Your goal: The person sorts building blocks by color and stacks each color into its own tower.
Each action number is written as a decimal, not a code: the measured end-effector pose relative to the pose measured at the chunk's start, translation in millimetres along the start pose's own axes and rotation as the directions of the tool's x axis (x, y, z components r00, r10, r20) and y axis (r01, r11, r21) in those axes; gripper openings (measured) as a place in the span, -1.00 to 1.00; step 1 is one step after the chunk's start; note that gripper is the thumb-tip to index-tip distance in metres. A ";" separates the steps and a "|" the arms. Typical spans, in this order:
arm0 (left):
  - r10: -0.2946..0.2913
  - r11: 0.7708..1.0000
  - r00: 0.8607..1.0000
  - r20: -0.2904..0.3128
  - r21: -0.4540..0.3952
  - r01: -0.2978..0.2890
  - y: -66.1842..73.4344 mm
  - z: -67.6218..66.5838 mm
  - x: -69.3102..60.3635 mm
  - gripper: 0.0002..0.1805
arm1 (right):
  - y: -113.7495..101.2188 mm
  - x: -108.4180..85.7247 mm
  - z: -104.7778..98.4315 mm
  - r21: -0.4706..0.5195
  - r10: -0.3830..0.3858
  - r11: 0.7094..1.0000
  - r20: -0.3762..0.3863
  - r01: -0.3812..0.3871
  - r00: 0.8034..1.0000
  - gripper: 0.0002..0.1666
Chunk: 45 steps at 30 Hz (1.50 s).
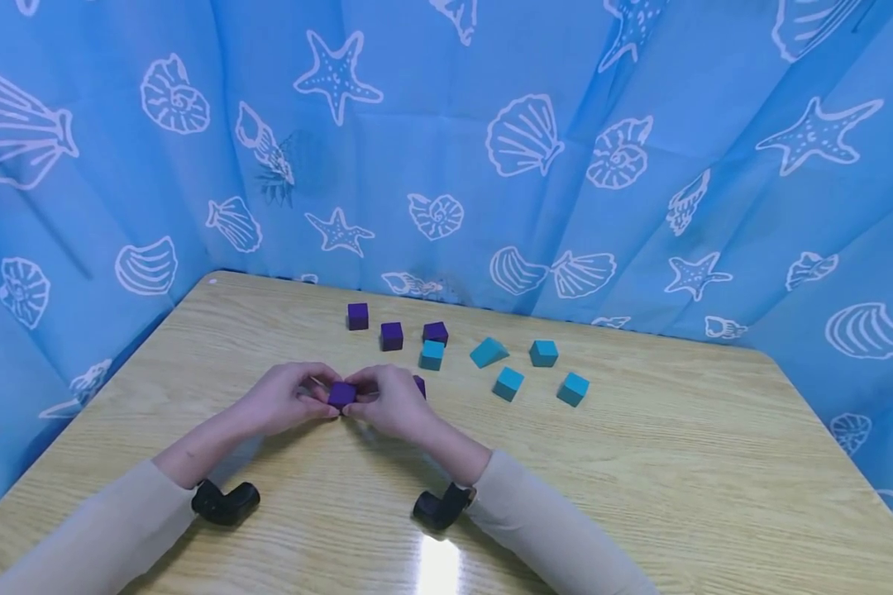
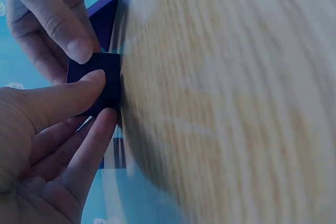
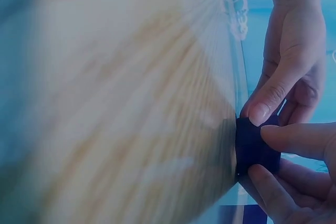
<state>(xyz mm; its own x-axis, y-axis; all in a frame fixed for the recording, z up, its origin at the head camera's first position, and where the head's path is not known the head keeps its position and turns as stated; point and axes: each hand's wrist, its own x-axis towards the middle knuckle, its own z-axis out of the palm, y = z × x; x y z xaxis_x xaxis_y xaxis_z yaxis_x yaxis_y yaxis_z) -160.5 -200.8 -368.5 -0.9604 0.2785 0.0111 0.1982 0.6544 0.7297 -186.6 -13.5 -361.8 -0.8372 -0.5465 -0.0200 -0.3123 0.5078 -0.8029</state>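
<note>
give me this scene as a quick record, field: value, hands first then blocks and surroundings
left hand: pinches a dark purple block
right hand: pinches the same block from the other side
other purple pieces: three farther back, one partly hidden by the right hand
blue blocks: four
blue wedge: among the blue blocks
surface: wood-grain table
backdrop: blue curtain with white shells and starfish
</note>
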 end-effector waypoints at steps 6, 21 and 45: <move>0.053 0.998 0.999 -0.010 -0.015 -0.053 0.8 2.0 -0.6 -0.62 | 0.6 0.3 -1.0 -0.026 -0.017 1.000 0.010 0.017 1.000 -0.64; -0.026 1.000 1.000 -0.012 -0.006 0.026 5.7 6.3 -1.8 -0.53 | 13.8 1.5 -36.9 0.084 -0.014 0.996 -0.163 0.028 0.986 -0.56; -0.021 1.000 1.000 -0.009 -0.016 0.020 0.5 0.7 1.2 -0.54 | 1.6 41.2 -29.9 0.034 0.219 0.975 -0.301 -0.220 0.928 -0.08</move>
<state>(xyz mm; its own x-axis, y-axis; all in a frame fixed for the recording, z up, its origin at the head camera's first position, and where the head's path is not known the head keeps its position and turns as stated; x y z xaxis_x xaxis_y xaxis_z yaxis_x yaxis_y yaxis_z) -161.4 -199.6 -368.5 -0.9659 0.2588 0.0022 0.1754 0.6484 0.7409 -235.0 -15.3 -346.0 -0.9807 -0.1949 -0.0151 -0.1055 0.5927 -0.7985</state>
